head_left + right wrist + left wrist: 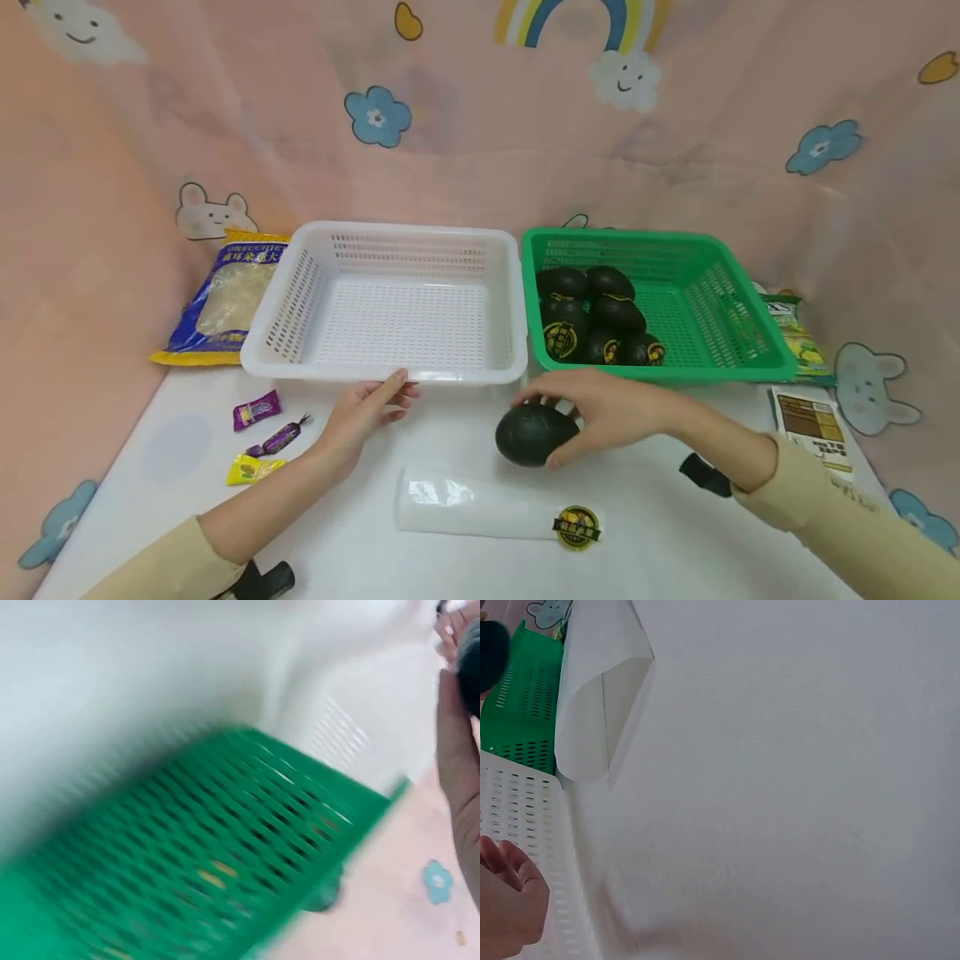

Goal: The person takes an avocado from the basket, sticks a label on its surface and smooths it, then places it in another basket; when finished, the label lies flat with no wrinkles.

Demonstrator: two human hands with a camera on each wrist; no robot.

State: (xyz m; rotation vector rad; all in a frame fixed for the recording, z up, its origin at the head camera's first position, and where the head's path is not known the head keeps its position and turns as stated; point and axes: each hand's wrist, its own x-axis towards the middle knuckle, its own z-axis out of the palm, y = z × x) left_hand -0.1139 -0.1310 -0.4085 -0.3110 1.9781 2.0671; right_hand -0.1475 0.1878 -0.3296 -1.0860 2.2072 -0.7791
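My right hand (pixel 600 408) grips a dark avocado (pixel 534 435) above the table, in front of the two baskets. In the right wrist view only part of that avocado (pixel 469 667) shows, beside the hand. My left hand (pixel 369 417) is at the front rim of the white basket (pixel 382 375), fingers loosely bent and holding nothing; whether its thumb touches the rim I cannot tell. On the table below lies a curled white, glossy sheet (pixel 472 504) with a round black-and-gold sticker (pixel 577 527) at its right end. Several avocados (pixel 617 315), some with similar stickers, lie in the green basket (pixel 720 367).
Left of the white basket leans a blue-and-yellow pasta bag (pixel 232 300). Purple candies (pixel 257 411) and a yellow one (pixel 253 470) lie at the left. Beyond the green basket are a green packet (pixel 798 337) and a brown-and-white packet (pixel 813 429).
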